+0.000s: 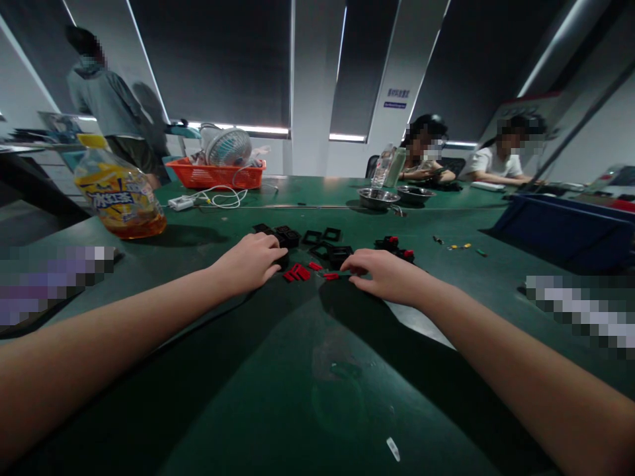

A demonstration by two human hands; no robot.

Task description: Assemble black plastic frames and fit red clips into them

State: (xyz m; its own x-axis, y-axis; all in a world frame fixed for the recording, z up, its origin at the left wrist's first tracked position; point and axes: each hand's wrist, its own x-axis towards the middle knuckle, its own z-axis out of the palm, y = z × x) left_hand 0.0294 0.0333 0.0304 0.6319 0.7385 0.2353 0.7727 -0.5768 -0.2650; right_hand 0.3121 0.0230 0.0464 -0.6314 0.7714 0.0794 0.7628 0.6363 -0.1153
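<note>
My left hand rests at the left side of a small pile of parts, its thumb and fingers apart around the edge of some black square blocks. Whether it touches them I cannot tell. Close to its thumb lie several small red pieces. My right hand is at the other side of the pile, fingers loosely curved and thumb apart, beside a black housing and a few more red pieces. Black square frames lie flat between and beyond the hands. Behind the right hand sit black parts with red tops.
A tea bottle leans at the left. Farther back are an orange basket with a fan, a white cable and metal bowls. A blue bin stands right. Two people sit across the table; another stands at the left.
</note>
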